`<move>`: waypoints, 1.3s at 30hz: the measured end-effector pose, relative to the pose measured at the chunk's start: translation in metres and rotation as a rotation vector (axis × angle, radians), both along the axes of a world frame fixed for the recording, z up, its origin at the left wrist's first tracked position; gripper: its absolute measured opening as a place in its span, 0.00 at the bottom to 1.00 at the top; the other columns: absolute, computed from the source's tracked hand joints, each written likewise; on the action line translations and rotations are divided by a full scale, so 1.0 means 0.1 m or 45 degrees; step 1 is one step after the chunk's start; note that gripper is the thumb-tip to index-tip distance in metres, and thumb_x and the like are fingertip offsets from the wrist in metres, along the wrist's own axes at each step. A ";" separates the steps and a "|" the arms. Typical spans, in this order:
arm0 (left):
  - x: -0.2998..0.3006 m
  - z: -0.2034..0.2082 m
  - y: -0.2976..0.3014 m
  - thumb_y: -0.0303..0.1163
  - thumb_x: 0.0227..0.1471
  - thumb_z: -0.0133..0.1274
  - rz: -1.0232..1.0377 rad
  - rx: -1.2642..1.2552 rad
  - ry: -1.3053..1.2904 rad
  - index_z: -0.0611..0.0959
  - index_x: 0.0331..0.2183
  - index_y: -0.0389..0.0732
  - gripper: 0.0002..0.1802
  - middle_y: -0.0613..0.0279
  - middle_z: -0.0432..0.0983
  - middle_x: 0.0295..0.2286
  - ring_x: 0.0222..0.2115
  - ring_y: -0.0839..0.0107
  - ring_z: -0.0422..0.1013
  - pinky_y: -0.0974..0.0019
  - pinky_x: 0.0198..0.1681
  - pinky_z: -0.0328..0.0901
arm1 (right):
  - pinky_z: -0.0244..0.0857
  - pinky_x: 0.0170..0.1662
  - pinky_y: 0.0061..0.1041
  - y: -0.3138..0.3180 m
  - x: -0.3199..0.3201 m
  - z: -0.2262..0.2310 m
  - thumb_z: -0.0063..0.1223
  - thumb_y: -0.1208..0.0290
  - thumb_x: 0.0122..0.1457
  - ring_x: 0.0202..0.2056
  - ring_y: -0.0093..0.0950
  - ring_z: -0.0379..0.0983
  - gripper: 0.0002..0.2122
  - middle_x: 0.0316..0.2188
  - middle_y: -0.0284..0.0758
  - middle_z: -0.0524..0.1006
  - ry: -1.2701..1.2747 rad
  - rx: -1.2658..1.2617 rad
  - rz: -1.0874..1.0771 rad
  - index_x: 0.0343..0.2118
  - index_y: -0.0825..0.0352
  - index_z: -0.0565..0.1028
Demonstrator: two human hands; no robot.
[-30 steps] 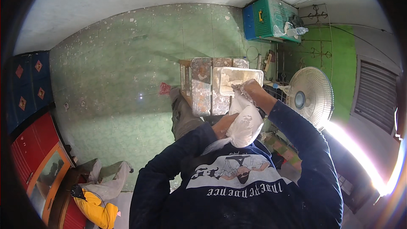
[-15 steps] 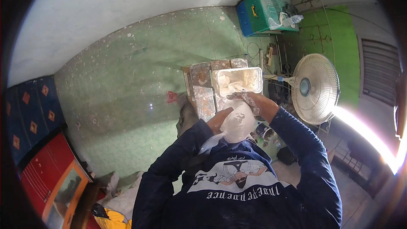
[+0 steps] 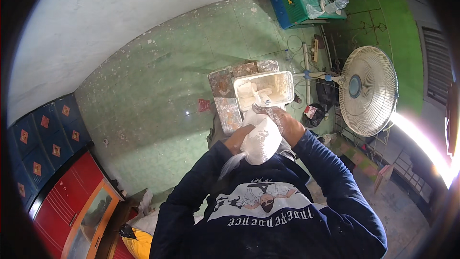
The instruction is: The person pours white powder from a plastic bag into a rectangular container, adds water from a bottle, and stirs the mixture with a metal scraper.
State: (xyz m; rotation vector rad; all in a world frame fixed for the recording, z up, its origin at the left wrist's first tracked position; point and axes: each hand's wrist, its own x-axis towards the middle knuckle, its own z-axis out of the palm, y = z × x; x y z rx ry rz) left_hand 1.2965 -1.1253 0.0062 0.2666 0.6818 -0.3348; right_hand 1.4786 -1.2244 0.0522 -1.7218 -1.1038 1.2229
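The left forearm (image 3: pixel 199 177) points to one o'clock, the right forearm (image 3: pixel 333 170) to eleven. The left hand (image 3: pixel 236 140) and right hand (image 3: pixel 284 122) are near each other, with right fingers (image 3: pixel 266 110) bent toward ten.

The person wears a dark navy sweatshirt (image 3: pixel 287 234), its left sleeve (image 3: pixel 189 189) and right sleeve (image 3: pixel 338 180) both long and loosely creased, with small pale flecks on the right one. Across the front runs a broad white print (image 3: pixel 244 204) of a figure in dark glasses, upside down in this view, bordered by a curved row of pale gothic-style lettering (image 3: pixel 270 217). Both hands are bare, the right hand (image 3: pixel 285 122) smeared whitish over its fingers, and the left hand (image 3: pixel 237 140) partly hidden.
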 end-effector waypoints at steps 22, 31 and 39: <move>-0.25 0.03 0.16 0.35 0.44 0.56 -0.474 1.060 -0.408 0.75 0.32 0.36 0.14 0.54 0.74 0.33 0.36 0.65 0.71 0.63 0.40 0.63 | 0.62 0.51 0.32 -0.20 -0.15 -0.44 0.58 0.75 0.48 0.46 0.40 0.71 0.22 0.43 0.48 0.74 -0.284 0.125 -0.097 0.50 0.67 0.70; -0.28 0.08 0.17 0.35 0.44 0.56 -0.566 1.123 -0.454 0.76 0.33 0.36 0.14 0.53 0.75 0.32 0.36 0.64 0.72 0.62 0.40 0.63 | 0.61 0.52 0.32 0.00 -0.10 -0.27 0.55 0.77 0.49 0.48 0.40 0.70 0.20 0.45 0.47 0.73 -0.140 0.199 -0.143 0.48 0.69 0.70; -0.24 0.23 0.09 0.30 0.47 0.53 -0.389 0.614 -0.098 0.78 0.36 0.35 0.13 0.56 0.76 0.34 0.36 0.68 0.72 0.65 0.41 0.65 | 0.62 0.52 0.32 0.01 -0.06 -0.32 0.53 0.77 0.50 0.48 0.40 0.69 0.20 0.45 0.46 0.73 -0.035 0.311 -0.133 0.48 0.72 0.68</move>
